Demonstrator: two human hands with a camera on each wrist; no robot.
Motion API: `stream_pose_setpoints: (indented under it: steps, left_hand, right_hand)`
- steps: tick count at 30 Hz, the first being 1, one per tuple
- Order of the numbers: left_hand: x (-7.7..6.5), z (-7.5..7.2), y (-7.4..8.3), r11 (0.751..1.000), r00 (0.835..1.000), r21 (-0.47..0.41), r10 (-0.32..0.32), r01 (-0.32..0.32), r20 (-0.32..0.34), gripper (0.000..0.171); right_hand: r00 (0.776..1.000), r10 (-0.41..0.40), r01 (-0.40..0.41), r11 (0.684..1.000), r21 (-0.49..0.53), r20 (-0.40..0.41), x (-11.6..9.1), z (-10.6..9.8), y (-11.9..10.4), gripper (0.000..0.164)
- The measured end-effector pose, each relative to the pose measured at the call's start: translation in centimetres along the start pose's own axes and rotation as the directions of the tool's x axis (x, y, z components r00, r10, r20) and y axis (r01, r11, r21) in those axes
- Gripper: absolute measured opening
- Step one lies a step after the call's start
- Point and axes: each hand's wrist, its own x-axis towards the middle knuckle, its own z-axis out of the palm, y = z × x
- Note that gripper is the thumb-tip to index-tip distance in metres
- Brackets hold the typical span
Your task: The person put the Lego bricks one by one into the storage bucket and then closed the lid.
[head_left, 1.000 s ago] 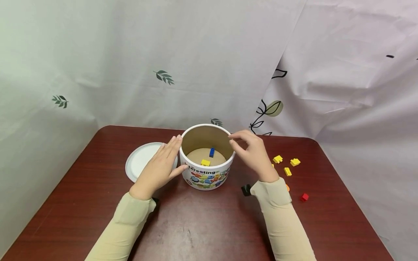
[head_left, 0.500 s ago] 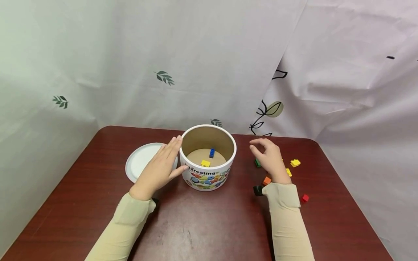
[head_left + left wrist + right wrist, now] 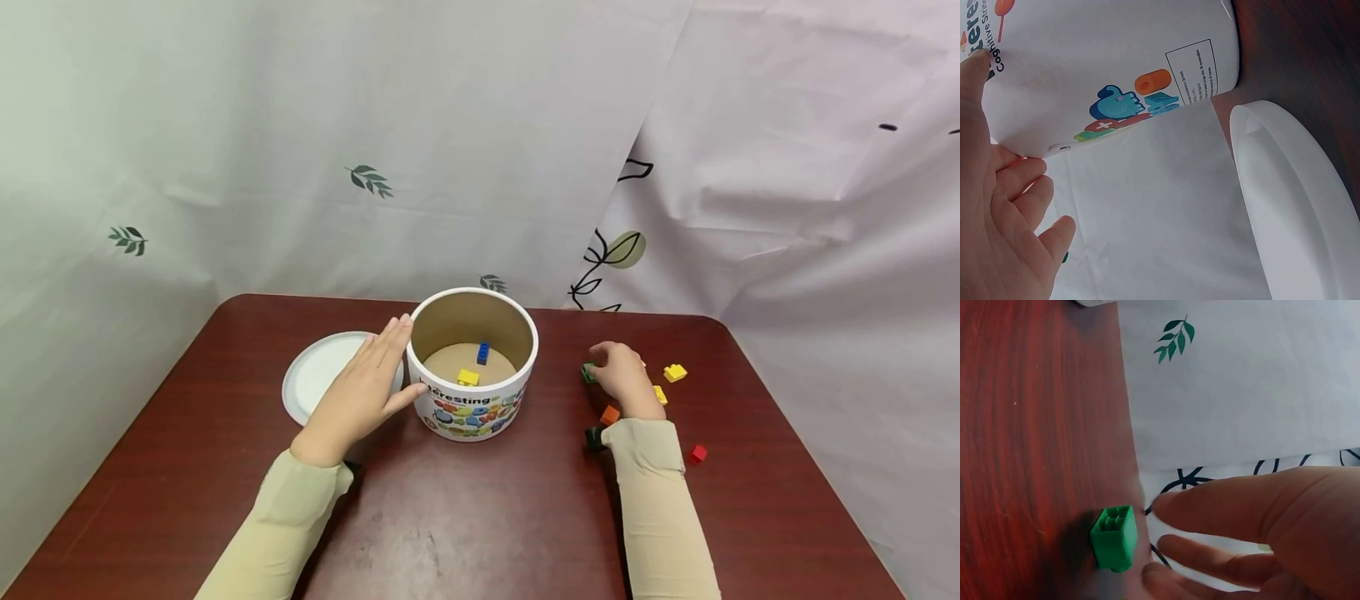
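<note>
My left hand (image 3: pixel 362 396) rests with straight fingers and spread thumb against the left side of a white printed tub (image 3: pixel 471 414). In the left wrist view, the thumb and fingertips touch the tub's wall (image 3: pixel 1054 81). Inside the tub lie a blue toy brick (image 3: pixel 483 354) and a yellow brick (image 3: pixel 468 378). My right hand (image 3: pixel 625 380) is low over the table, beside a green brick (image 3: pixel 587 372). In the right wrist view the green brick (image 3: pixel 1114 539) lies on its side, its hollow end showing, just apart from the loosely bent fingers (image 3: pixel 1210 503).
A white round lid (image 3: pixel 311 375) lies left of the tub, partly behind the left hand. On the right are an orange brick (image 3: pixel 610 414), a red brick (image 3: pixel 698 454) and yellow bricks (image 3: pixel 675 372). A patterned curtain (image 3: pixel 450 150) hangs behind the dark red table (image 3: pixel 465 517).
My right hand has moved from the tub's right rim rightward, then down to the green brick. The left hand has stayed against the tub. The bricks inside the tub lie as before.
</note>
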Motion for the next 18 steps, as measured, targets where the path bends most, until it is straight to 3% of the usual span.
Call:
stream_pose_setpoints:
  steps: [5, 18]
  left_hand:
    - [0.0, -0.1, 0.0, 1.0, 1.0, -0.018, -0.004, 0.004, 0.011, 0.093]
    - [0.1, 0.2, -0.2, 1.0, 1.0, -0.016, 0.015, -0.015, -0.011, 0.092]
  right_hand:
    - [0.999, -0.011, 0.012, 1.0, -0.021, 0.048, 0.1, 0.5, 0.3, 0.04]
    - [0.998, -0.05, 0.053, 0.995, -0.079, 0.04, 0.3, 1.5, -0.2, 0.036]
